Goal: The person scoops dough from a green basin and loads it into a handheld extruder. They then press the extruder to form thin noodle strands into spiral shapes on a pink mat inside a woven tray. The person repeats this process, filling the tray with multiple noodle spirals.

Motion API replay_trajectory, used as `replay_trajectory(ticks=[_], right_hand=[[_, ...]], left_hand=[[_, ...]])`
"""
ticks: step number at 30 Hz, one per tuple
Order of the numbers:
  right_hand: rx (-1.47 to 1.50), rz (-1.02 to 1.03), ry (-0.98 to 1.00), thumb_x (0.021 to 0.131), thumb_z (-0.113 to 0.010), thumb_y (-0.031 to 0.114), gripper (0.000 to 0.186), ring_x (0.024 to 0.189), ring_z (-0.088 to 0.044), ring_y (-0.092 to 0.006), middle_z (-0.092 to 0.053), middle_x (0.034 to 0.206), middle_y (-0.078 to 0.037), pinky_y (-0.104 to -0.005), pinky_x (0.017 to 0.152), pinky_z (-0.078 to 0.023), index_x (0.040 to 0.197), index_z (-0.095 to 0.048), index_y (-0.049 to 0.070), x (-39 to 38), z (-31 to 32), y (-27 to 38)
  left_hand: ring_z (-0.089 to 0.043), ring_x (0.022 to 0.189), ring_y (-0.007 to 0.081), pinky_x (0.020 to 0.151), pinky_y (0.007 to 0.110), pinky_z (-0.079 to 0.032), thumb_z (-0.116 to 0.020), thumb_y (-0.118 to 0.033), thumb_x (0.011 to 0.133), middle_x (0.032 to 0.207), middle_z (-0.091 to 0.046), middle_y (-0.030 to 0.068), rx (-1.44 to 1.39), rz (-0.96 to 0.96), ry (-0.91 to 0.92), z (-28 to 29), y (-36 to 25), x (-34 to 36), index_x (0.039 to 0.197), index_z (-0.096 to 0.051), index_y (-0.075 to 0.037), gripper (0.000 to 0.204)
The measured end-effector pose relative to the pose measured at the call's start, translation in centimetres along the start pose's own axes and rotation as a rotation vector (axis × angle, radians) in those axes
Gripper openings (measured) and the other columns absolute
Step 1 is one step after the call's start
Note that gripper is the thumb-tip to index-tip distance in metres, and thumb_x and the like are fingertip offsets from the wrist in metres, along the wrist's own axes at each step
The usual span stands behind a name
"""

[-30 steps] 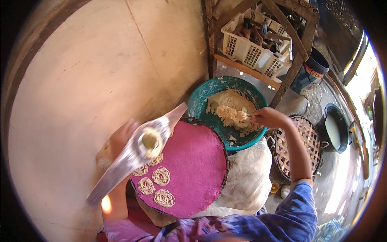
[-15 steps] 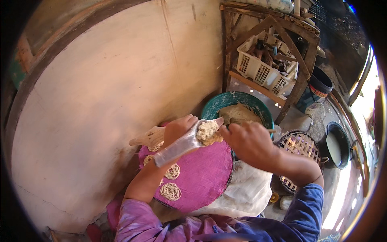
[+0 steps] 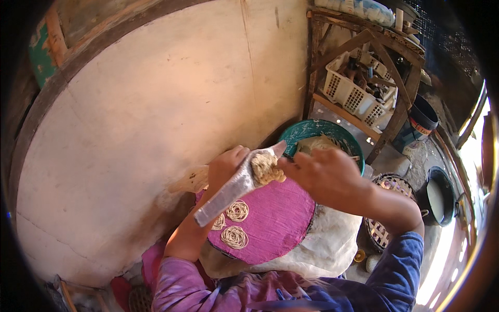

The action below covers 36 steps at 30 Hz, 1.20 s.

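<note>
Daylight scene, pretty bright overall. The strongest light comes in from the right edge of the frame, where a strip along the rim is blown out to near white and detail is lost. The big pale plastered wall (image 3: 156, 130) in the centre and left picks up a warm, soft glow and shows no hard shadows. The upper right, around the wooden rack (image 3: 364, 57), sits in deeper shade. Heavy fisheye look: straight edges bow toward the rim, and a black vignette eats all four corners. The right hand (image 3: 325, 174) is slightly smeared, while the round pink woven tray (image 3: 275, 218) looks reasonably sharp. Colours are saturated.
</note>
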State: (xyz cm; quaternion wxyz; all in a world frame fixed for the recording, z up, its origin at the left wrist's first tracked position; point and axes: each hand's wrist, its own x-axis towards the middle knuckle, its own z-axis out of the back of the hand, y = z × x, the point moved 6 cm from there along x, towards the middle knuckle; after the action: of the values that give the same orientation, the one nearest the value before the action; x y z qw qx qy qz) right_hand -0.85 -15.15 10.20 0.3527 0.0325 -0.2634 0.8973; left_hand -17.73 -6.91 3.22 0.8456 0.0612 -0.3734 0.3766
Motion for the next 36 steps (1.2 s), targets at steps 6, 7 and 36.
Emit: replay_trajectory(ticks=[6, 7, 36], right_hand=[[0.065, -0.166, -0.024, 0.082, -0.06, 0.011, 0.041, 0.064, -0.063, -0.0168, -0.058, 0.076, -0.001, -0.0316, 0.053, -0.05, 0.123, -0.062, 0.012, -2.8, 2.8, -1.8], [0.078, -0.26, 0.043, 0.082, -0.06, 0.01, 0.04, 0.063, -0.063, -0.0165, -0.059, 0.075, -0.001, -0.0319, 0.053, -0.05, 0.121, -0.064, 0.013, -3.5, 2.8, -2.8], [1.086, -0.625, -0.536, 0.089, -0.054, -0.005, 0.049, 0.099, -0.065, -0.0421, -0.062, 0.113, -0.028, -0.0445, 0.079, -0.053, 0.137, -0.052, 0.005, -2.2, -8.6, 1.0]], left_hand=[[-0.068, 0.083, 0.0262, 0.071, 0.033, -0.054, -0.076, -0.014, 0.071, 0.094, -0.066, 0.0118, -0.441, 0.262, -0.083, 1.1, 2.4, -0.5, 0.1, -0.064, -0.008, 0.032], [-0.07, 0.085, 0.0243, 0.073, 0.03, -0.054, -0.076, -0.01, 0.071, 0.098, -0.068, 0.0129, -0.593, 0.335, -0.125, 1.5, 2.9, -0.5, 0.103, -0.065, -0.008, 0.033], [-0.067, 0.089, 0.0252, 0.081, 0.033, -0.053, -0.08, -0.01, 0.068, 0.094, -0.068, 0.0102, -0.456, 0.361, -0.173, -0.8, 0.1, 2.7, 0.104, -0.066, -0.005, 0.038]])
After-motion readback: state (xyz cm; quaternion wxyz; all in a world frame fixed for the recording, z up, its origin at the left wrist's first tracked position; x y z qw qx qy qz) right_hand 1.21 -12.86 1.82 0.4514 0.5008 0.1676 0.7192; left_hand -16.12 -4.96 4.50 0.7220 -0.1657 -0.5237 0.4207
